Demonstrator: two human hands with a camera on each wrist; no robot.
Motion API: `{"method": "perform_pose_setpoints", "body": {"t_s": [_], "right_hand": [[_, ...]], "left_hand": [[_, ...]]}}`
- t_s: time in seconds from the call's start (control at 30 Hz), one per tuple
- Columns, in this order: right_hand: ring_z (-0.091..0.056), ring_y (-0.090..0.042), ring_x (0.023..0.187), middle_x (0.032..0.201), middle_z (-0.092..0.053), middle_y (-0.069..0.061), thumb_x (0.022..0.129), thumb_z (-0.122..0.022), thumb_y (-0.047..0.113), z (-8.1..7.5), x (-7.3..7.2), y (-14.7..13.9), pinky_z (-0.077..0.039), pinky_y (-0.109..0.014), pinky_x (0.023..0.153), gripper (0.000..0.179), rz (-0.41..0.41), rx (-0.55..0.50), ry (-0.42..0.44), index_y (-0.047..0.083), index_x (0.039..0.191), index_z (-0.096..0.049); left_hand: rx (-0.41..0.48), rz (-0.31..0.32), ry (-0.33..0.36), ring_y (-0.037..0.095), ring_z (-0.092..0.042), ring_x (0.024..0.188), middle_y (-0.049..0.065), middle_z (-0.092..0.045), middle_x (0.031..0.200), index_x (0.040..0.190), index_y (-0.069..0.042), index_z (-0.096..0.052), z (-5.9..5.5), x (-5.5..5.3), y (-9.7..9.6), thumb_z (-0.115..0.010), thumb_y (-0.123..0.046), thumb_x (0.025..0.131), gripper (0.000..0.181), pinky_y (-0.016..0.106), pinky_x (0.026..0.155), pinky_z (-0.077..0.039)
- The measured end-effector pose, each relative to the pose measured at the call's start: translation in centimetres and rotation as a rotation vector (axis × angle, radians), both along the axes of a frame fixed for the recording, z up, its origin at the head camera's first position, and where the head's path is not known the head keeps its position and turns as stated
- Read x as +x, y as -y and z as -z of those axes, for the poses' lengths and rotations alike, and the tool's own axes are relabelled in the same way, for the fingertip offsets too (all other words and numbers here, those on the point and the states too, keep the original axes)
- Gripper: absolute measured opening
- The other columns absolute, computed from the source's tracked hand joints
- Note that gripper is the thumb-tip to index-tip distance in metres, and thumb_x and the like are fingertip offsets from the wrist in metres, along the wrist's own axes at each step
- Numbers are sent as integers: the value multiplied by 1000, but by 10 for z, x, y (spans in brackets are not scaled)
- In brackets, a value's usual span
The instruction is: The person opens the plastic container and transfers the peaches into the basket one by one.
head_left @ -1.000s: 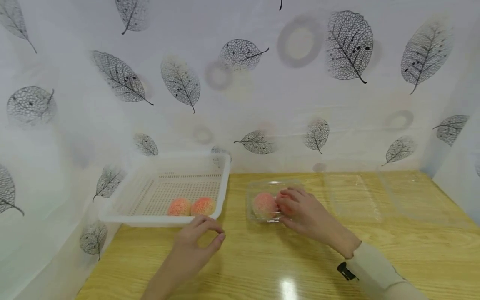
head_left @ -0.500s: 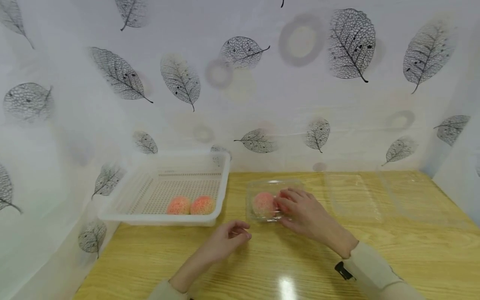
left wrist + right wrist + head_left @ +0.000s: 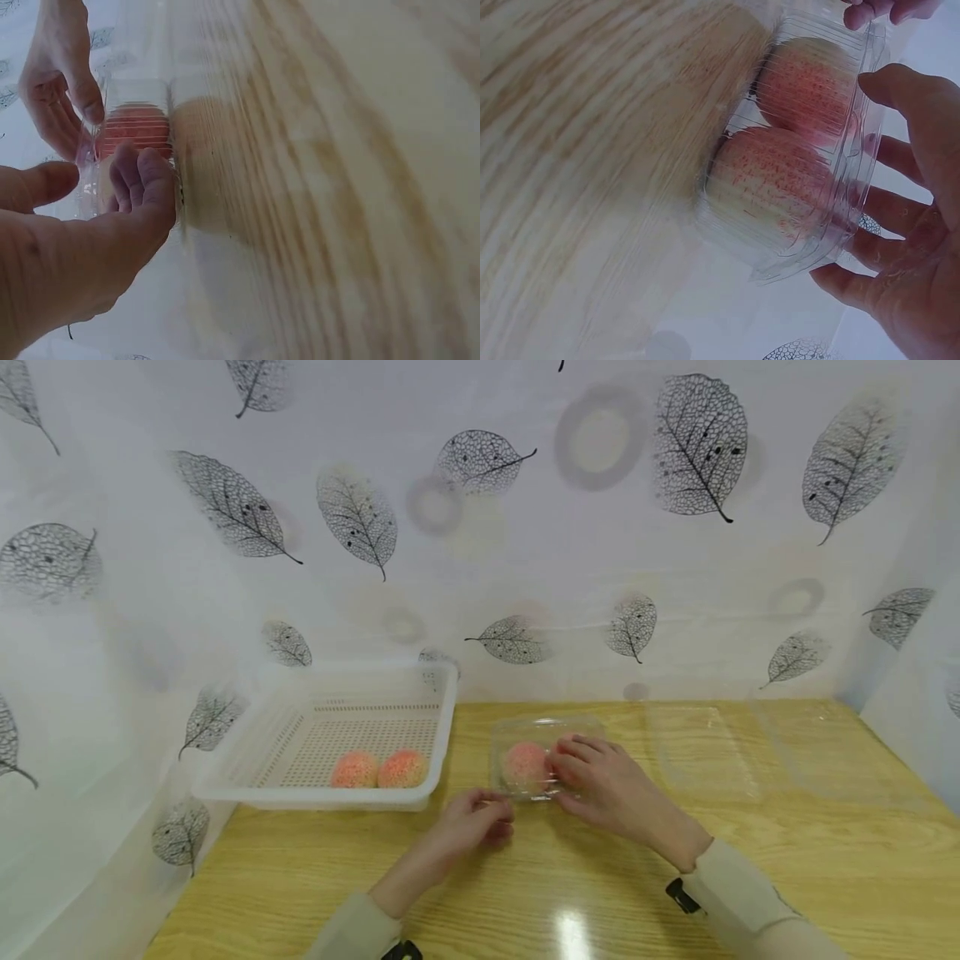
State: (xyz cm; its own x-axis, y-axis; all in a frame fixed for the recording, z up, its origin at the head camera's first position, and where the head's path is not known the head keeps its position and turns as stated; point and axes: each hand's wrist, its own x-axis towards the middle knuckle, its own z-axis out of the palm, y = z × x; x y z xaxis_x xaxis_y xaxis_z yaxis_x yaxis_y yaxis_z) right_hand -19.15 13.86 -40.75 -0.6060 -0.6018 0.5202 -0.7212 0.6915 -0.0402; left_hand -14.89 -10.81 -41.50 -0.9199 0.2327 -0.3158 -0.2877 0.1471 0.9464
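since a second before, the left hand [image 3: 476, 821] had moved toward three o'clock, away from the white basket [image 3: 300, 795] and close to the clear box [image 3: 546, 722]. its fingers were loosely bent and looked to hold nothing; whether the tips touched the box could not be told. the right hand [image 3: 611, 787] had stayed put, gripping the box at its three o'clock end. two pink peaches [image 3: 772, 187] sat side by side in the box, under clear plastic. the box was on the table [image 3: 600, 893], and the basket was at nine o'clock from it, with two more peaches [image 3: 402, 769] near its five o'clock corner. two other clear plastic things [image 3: 686, 709] lay toward three o'clock. so both hands were now by the box, and the work seemed to be there, not at the basket.
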Motion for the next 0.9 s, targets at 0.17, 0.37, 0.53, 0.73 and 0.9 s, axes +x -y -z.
{"method": "perform_pose_setpoints", "body": {"t_s": [0.17, 0.37, 0.53, 0.73, 0.9], "right_hand": [[-66, -33, 118, 121, -73, -9, 83, -83, 32, -1, -1, 0, -56, -53, 96, 37, -1, 0, 27, 13, 114, -75], [-64, -31, 114, 116, -70, -6, 81, -82, 27, -4, 0, 6, -54, -53, 96, 30, 0, 3, 54, 15, 106, -71], [-63, -32, 118, 123, -66, -11, 81, -82, 29, -5, 0, 15, -51, -55, 102, 32, 2, 11, 123, 12, 101, -63], [-63, -19, 98, 103, -66, 1, 82, -79, 31, -9, -3, 25, -55, -45, 93, 31, 8, 86, 60, 15, 102, -61], [-65, -19, 93, 94, -65, 2, 80, -79, 31, -9, -7, 30, -57, -43, 87, 32, -12, 117, -64, 16, 104, -64]], "left_hand": [[32, -39, -10, 6, -67, 77, 7, -70, 93, 116, 12, -61, 5, -8, -3, -57, -17, 104, 32, 26, 77, -61], [34, -34, -10, 5, -67, 76, 5, -70, 90, 115, 14, -61, 5, -9, -2, -58, -15, 104, 31, 26, 76, -61], [23, -31, 0, 7, -68, 76, 8, -71, 91, 113, 12, -63, 5, -9, 0, -59, -14, 103, 28, 27, 76, -61], [10, -27, -8, 9, -68, 77, 9, -71, 93, 107, 8, -65, 5, -10, 1, -60, -13, 102, 22, 27, 75, -61], [5, -33, -31, 8, -67, 76, 9, -71, 90, 99, 3, -65, 3, -11, 1, -62, -12, 101, 16, 27, 73, -61]]}}
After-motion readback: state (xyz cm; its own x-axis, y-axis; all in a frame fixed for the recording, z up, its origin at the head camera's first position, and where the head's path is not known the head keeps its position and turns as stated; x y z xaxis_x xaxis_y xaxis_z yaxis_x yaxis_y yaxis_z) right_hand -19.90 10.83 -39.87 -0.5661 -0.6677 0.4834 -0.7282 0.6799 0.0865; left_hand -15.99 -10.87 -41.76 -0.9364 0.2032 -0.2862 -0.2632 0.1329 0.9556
